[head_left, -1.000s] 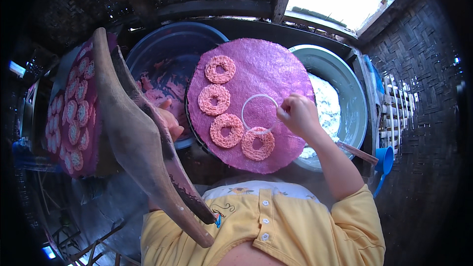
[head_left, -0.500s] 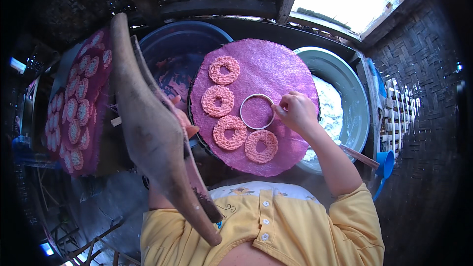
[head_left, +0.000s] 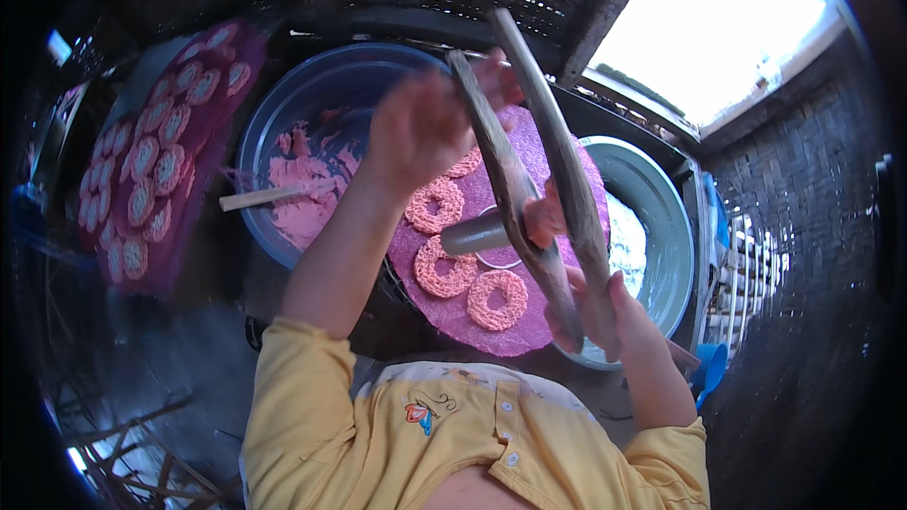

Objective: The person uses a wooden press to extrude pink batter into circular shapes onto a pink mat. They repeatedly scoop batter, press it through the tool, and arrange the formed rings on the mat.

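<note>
Ideally, the wooden press stays centred over the metal ring on the purple mat: the left hand clasps its far ends, the right hand grips the near ends. Squeeze evenly so pink dough drops inside. Left, the blue basin holds dough and a stick; right, the grey basin holds something pale.

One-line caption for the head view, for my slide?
Both hands, left hand and right hand, work a wooden press over a pink mat of dough rings.
</note>
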Demonstrator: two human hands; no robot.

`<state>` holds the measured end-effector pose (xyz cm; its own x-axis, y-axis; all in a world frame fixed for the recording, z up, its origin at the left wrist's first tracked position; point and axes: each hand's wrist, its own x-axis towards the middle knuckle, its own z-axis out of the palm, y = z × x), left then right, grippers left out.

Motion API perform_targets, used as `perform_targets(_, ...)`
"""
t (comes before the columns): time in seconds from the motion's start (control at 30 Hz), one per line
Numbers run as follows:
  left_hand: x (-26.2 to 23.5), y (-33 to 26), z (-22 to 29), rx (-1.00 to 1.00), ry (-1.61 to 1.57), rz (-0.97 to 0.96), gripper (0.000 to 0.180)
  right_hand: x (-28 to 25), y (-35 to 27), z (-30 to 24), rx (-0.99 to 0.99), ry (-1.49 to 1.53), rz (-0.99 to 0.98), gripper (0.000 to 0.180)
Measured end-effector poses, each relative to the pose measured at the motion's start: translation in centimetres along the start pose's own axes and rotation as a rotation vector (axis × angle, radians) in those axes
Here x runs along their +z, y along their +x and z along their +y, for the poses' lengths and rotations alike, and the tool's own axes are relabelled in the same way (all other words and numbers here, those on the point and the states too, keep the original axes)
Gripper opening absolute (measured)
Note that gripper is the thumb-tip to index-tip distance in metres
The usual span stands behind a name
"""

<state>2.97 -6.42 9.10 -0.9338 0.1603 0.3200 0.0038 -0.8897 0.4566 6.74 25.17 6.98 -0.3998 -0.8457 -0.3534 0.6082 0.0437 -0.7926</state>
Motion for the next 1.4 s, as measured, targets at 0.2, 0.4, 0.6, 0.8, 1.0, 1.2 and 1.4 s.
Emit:
perform_targets(0.2, -3.1, 5.3, -1.9, 0.025, -0.393, -0.382, 0.067, -1.1, -1.3, -3.3, 0.106, -0.318, 0.144, 0.068)
perform_targets(0.4, -5.5, 5.3, -5.2, 0.15, -0.345, -0.006, 0.061, -2.6, -1.9, -5.6, 0.204, -0.595, 0.289, 0.061)
perform_targets(0.6, -7.0, 3.4, -4.0, 0.149, -0.318, 0.061, 0.061, -1.9, 0.0, -4.1, 0.278, -0.57, 0.307, 0.058)
perform_targets(0.8, -7.8, 4.4, -1.2, 0.217, -0.24, 0.092, 0.064, -0.7, 3.1, -4.3, 0.093, -0.745, 0.439, 0.049)
perform_targets(1.0, -8.0, 5.1, -3.6, 0.226, -0.341, 0.061, 0.066, 0.0, 1.6, -6.1, 0.146, -0.863, 0.566, 0.044)
perform_targets(1.2, -7.3, 3.1, -5.8, 0.173, -0.39, 0.182, 0.067, 0.7, -0.6, -5.6, 0.241, -0.827, 0.56, 0.042)
perform_targets(1.4, -6.3, 1.6, -3.0, 0.212, -0.292, 0.309, 0.071, 1.2, 1.4, -2.7, 0.157, -0.72, 0.492, 0.042)
